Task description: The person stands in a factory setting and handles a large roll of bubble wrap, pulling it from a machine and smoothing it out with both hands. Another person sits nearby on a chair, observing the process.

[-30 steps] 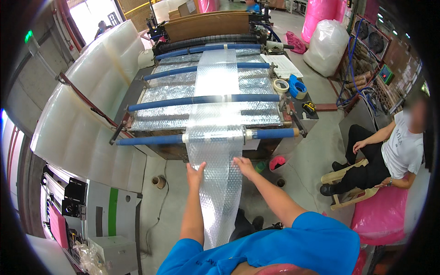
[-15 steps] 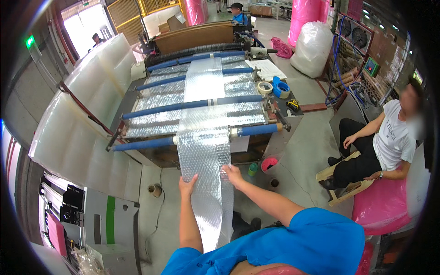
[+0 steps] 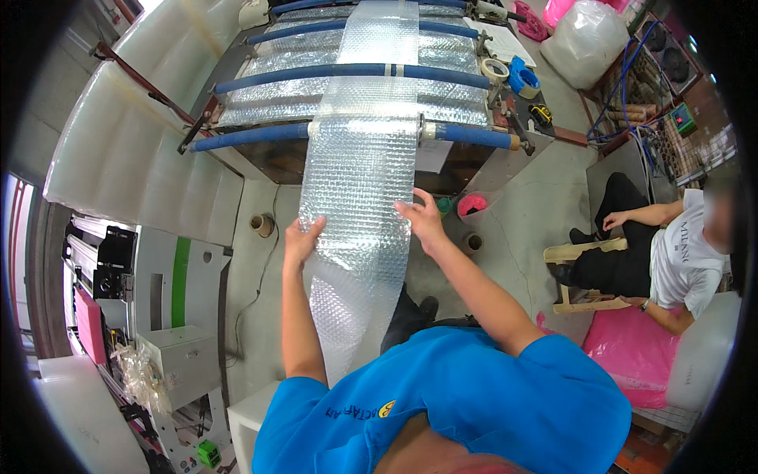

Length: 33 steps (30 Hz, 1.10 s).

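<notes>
A long strip of silvery bubble wrap (image 3: 359, 174) runs from the machine over its front roller and hangs down in front of me. My left hand (image 3: 302, 239) grips the strip's left edge, thumb on top and fingers behind it. At the right edge, a little higher, my right hand (image 3: 422, 219) holds it the same way. Below my hands the strip bends and hangs toward my body, its lower end hidden by my blue shirt. The front roller (image 3: 474, 137), wrapped in blue, lies just beyond my hands.
Tape rolls (image 3: 523, 77) and a yellow-black tape measure (image 3: 541, 114) lie on the machine's right side. A person (image 3: 683, 253) sits at the right by a wooden frame. Large wrapped rolls (image 3: 118, 150) stand left, near a grey-green machine (image 3: 178, 292). A pink-topped bin (image 3: 472, 205) stands on the floor.
My view has tilted down toward the strip. The bubble wrap is spread wider and flatter between my hands, which have moved farther apart along its edges.
</notes>
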Each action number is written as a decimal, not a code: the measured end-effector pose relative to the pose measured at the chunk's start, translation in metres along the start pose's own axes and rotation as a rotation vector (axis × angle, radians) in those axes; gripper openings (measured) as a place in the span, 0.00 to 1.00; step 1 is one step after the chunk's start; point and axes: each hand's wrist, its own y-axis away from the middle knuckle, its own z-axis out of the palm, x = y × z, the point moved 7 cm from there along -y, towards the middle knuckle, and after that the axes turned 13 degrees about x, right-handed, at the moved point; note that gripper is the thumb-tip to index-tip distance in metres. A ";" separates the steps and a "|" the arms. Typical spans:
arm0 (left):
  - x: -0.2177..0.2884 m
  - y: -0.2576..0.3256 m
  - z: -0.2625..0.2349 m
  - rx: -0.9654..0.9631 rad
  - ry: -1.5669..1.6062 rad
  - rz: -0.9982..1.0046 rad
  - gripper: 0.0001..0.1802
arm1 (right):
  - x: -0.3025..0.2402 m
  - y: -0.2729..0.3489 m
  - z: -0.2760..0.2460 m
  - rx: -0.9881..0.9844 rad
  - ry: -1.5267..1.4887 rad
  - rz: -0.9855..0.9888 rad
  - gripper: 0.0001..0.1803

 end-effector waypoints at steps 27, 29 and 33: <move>-0.048 -0.018 0.015 -0.348 0.010 -0.179 0.16 | 0.089 0.003 -0.003 -0.457 0.165 0.361 0.16; -0.065 -0.025 0.018 -0.271 -0.029 -0.104 0.16 | 0.106 0.013 -0.009 -0.439 0.311 0.427 0.15; -0.080 -0.034 0.035 -0.169 -0.084 -0.022 0.17 | 0.121 0.001 -0.019 -0.357 0.384 0.331 0.14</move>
